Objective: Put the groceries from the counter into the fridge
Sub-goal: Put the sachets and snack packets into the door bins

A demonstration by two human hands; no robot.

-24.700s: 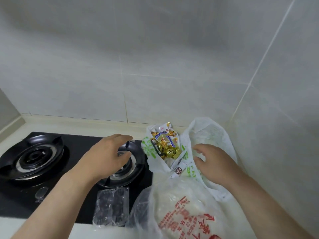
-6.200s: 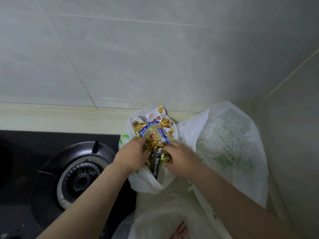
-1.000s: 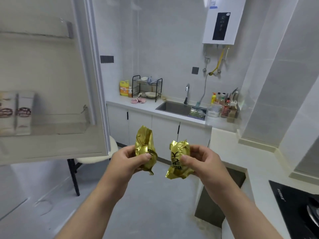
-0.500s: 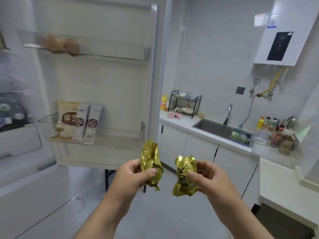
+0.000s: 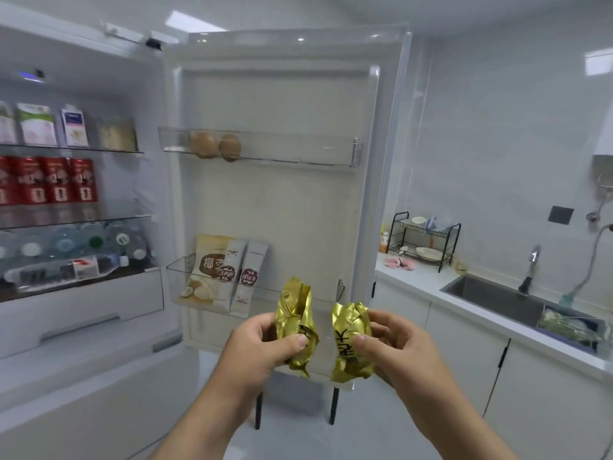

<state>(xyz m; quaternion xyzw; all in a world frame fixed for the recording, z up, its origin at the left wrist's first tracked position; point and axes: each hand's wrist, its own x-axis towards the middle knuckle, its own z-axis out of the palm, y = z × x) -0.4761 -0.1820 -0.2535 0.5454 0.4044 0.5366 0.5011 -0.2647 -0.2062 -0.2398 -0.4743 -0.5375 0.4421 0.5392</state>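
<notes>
Before the open white fridge door [image 5: 282, 200], my left hand [image 5: 265, 346] curls round one crumpled gold foil packet [image 5: 295, 313] and my right hand [image 5: 394, 346] pinches a second gold foil packet [image 5: 348, 330], just apart. Beyond them at twelve o'clock sits the clear plastic door bin [image 5: 265, 295], white snack pouches [image 5: 215, 270] in it at eleven.

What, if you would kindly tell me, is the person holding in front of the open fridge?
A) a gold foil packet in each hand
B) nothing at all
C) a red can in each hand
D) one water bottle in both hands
A: the left hand grips one gold foil packet and the right hand grips a second gold foil packet, both before the fridge door.
</notes>
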